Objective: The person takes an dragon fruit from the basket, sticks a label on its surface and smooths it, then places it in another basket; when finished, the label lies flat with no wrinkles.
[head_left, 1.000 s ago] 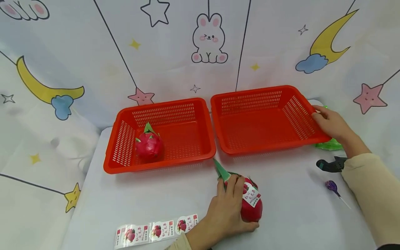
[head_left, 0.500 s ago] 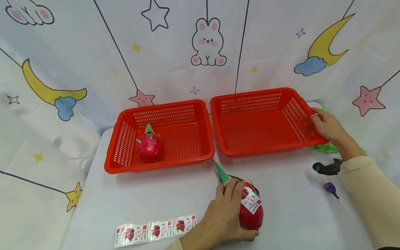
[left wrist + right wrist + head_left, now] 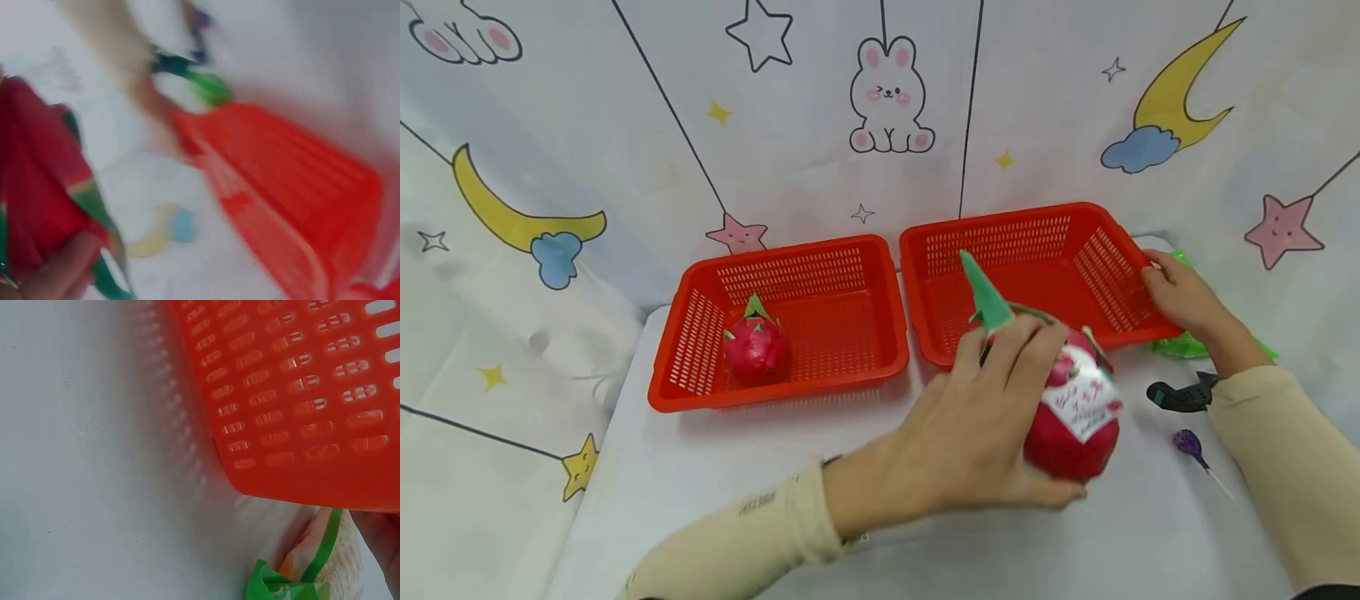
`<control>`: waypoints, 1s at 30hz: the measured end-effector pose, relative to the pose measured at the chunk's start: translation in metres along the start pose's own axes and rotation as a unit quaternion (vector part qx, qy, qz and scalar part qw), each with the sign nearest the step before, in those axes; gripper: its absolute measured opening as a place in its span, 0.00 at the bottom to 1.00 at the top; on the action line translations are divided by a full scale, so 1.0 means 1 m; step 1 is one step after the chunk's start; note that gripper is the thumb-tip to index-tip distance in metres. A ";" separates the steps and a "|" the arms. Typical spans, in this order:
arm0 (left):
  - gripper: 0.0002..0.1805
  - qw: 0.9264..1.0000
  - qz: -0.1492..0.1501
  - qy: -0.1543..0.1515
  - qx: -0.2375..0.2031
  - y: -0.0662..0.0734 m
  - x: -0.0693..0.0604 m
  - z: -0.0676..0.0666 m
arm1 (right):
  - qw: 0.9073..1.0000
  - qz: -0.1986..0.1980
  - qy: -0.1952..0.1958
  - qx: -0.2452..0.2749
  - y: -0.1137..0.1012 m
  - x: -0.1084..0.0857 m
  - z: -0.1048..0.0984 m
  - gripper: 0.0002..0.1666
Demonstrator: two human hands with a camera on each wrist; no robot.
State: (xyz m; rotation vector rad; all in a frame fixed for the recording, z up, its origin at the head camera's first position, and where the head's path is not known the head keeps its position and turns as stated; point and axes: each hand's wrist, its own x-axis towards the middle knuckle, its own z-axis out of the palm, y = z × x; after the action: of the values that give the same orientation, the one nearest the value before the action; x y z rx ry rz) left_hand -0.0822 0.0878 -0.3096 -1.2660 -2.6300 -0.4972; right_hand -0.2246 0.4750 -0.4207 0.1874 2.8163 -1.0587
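Note:
My left hand (image 3: 977,425) grips a dragon fruit (image 3: 1075,442) with a long green leaf and a white printed sticker. The fruit is raised above the table, in front of the right red basket (image 3: 1037,287), and overlaps its near rim from the head. In the left wrist view the fingers (image 3: 62,272) curl against the red fruit (image 3: 37,162), and the picture is blurred. My right hand (image 3: 1187,300) holds the right end of that basket by its rim. Another dragon fruit (image 3: 756,350) sits in the left red basket (image 3: 835,333), towards its left side.
To the right lie a dark curved object (image 3: 1180,396) and a purple-wrapped lollipop (image 3: 1187,443). A green packet (image 3: 331,556) lies behind the right basket's end. A patterned cloth (image 3: 820,167) hangs behind the white table (image 3: 760,467).
My left hand has lifted the stickered dragon fruit from the table, moving it right and towards the right basket. The left forearm now covers the sticker strip. My right hand keeps its hold.

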 end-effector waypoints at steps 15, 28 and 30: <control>0.60 0.964 -0.227 -0.136 -0.019 -0.063 0.178 0.114 | 1.000 0.012 -0.004 -0.010 -0.003 0.003 0.010 0.40; 0.56 0.952 -0.246 -0.173 -0.051 -0.068 0.188 0.161 | 0.999 0.021 0.025 0.010 -0.006 -0.001 0.005 0.38; 0.55 0.951 -0.249 -0.173 -0.055 -0.065 0.190 0.167 | 0.999 0.023 0.026 0.016 -0.003 -0.003 0.004 0.38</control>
State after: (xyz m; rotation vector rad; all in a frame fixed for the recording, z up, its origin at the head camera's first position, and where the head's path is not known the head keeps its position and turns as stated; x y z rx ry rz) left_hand -0.2542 0.2493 -0.4214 -0.7526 -3.2784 -0.5390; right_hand -0.2216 0.4699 -0.4209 0.2851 2.8276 -1.1063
